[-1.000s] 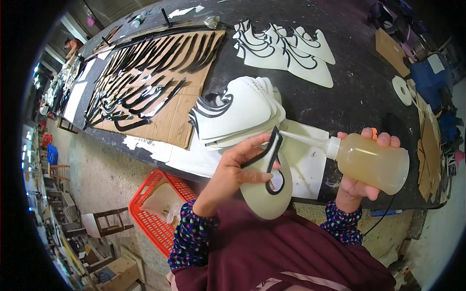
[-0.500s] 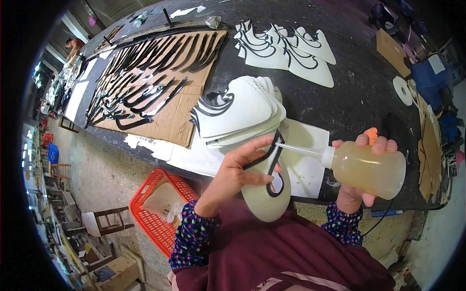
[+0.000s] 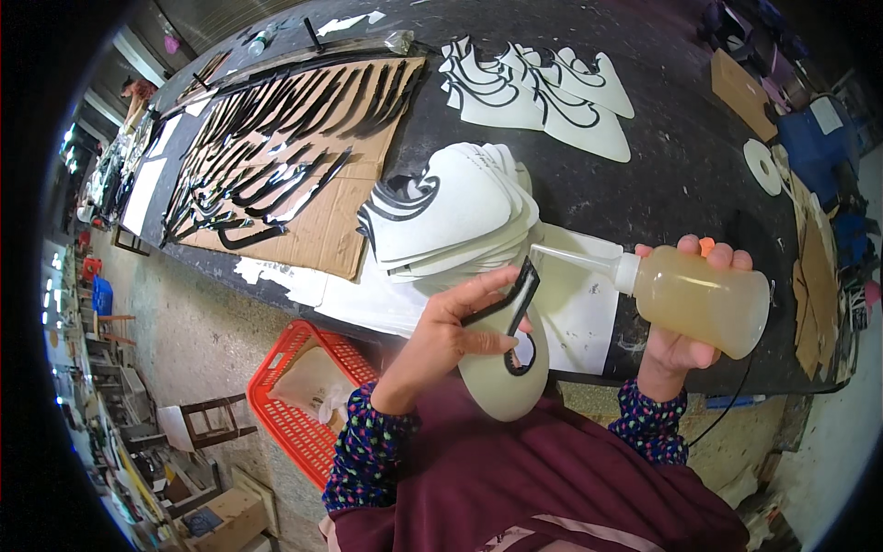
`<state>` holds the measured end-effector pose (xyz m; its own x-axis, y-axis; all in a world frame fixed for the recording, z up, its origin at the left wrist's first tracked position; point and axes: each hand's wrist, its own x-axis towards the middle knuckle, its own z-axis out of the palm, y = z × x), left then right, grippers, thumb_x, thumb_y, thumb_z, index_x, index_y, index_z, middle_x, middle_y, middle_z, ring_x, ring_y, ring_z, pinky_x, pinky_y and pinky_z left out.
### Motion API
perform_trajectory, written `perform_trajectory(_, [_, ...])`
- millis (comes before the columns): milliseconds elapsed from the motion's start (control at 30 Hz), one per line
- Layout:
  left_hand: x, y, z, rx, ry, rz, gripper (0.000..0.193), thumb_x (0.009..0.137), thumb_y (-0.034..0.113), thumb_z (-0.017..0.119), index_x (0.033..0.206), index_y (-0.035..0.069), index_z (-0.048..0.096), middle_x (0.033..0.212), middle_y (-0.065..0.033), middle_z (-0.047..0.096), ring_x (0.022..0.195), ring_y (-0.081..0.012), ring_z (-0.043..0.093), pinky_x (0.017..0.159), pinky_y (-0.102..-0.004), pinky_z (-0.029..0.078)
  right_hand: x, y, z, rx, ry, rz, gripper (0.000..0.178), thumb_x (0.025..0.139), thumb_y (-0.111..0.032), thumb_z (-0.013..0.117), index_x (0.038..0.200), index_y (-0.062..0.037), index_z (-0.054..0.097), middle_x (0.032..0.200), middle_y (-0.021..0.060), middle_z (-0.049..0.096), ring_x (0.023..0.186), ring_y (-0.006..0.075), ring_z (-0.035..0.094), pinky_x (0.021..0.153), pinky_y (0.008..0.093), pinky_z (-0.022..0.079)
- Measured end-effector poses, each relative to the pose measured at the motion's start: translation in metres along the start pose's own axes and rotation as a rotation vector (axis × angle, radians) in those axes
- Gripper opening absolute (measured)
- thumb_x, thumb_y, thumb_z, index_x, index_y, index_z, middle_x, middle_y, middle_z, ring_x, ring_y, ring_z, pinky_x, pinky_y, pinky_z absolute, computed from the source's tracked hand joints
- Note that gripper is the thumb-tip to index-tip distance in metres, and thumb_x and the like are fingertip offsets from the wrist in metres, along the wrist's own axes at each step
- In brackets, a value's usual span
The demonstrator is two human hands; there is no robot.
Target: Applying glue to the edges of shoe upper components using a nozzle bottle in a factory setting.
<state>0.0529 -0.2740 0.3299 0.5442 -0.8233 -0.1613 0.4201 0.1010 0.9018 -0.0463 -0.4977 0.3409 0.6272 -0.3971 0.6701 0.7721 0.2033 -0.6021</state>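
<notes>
My left hand (image 3: 449,324) is closed on a cream shoe upper piece (image 3: 501,388) with a black edge strip, fingers on one side and thumb across it. The piece's rounded end points down toward my lap. In my right hand (image 3: 670,351) is a squeeze bottle (image 3: 704,299) of cloudy yellowish liquid, tilted on its side. Its long thin nozzle (image 3: 572,258) points left, the tip just above the strip's upper end and apart from it. Behind my left hand lies a stack of similar cream pieces (image 3: 451,216) with black curved edges.
More cream pieces (image 3: 584,133) lie farther back on the dark table (image 3: 671,120). Several black strips (image 3: 276,179) cover a cardboard sheet (image 3: 331,248) at left. White paper (image 3: 589,322) lies under the stack. A red basket (image 3: 276,409) stands on the floor at left.
The nozzle tip has lifted off the black strip, and the bottle has tipped slightly further nose-up. My left hand holds the piece in nearly the same place.
</notes>
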Motion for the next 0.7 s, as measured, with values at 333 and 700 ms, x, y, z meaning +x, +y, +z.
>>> perform_trajectory(333, [0.002, -0.004, 0.001, 0.037, -0.010, 0.009, 0.064, 0.069, -0.015, 0.060, 0.128, 0.004, 0.042, 0.098, -0.0056, 0.059, 0.095, -0.0137, 0.055, 0.084, -0.0250, 0.043, 0.001, -0.002, 0.000, 0.038, -0.145, -0.022, 0.087, 0.057, -0.037, 0.080, 0.122, -0.0133, 0.028, 0.116, 0.0005, 0.040, 0.118, 0.0251, 0.037, 0.090, 0.0591, 0.039])
perform_trajectory(700, [0.004, -0.004, 0.003, -0.054, 0.022, -0.047, 0.067, 0.066, -0.016, 0.061, 0.127, 0.004, 0.042, 0.097, -0.0058, 0.060, 0.094, -0.0139, 0.055, 0.084, -0.0252, 0.042, -0.004, -0.002, -0.011, 0.025, -0.136, -0.028, 0.083, 0.053, -0.032, 0.083, 0.116, -0.0144, 0.031, 0.111, -0.0019, 0.039, 0.113, 0.0248, 0.040, 0.088, 0.0597, 0.040])
